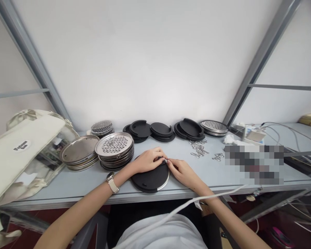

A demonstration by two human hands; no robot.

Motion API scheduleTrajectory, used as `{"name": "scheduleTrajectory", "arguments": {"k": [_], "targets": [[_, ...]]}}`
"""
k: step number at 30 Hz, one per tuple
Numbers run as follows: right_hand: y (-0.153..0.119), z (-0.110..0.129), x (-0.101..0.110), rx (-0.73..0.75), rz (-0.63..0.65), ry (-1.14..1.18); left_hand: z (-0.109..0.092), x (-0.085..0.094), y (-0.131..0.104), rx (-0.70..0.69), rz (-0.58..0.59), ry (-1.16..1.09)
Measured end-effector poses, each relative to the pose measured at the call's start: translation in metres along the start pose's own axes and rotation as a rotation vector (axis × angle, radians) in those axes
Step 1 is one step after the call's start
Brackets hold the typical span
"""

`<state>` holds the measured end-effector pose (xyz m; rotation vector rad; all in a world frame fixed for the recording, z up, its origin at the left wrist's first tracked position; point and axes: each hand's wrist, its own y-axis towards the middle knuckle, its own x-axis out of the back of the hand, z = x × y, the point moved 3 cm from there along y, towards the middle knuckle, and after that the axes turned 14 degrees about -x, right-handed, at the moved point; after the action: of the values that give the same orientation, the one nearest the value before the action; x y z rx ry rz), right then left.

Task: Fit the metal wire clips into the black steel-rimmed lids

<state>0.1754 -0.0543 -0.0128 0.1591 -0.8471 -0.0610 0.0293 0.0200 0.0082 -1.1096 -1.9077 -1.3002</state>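
A black round cover (147,178) lies on the table in front of me, with a bright metal rim showing along its right side. My left hand (150,160) rests over its upper part, thumb and fingers pinched near the far right edge. From the right, my right hand (180,172) meets it there with its fingers pinched together. Between the fingertips of both hands shows a small shiny metal piece (166,160), partly hidden, its exact kind unclear. Just left of the cover stands a stack of round metal grater discs (114,145).
Plain metal discs (79,152) are stacked at the left beside a cream bag (23,148). Black covers (162,129) stand in piles along the wall, with perforated discs (214,126) further right. Small metal clips (199,149) lie loose. A white cable (191,200) crosses my right forearm.
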Motion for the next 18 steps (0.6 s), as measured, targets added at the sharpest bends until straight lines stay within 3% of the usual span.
{"name": "scheduleTrajectory", "arguments": {"k": [18], "targets": [[0.002,-0.002,-0.002,-0.014,0.003,-0.057,-0.011,0.004,0.003,-0.012,0.028,0.039]]}}
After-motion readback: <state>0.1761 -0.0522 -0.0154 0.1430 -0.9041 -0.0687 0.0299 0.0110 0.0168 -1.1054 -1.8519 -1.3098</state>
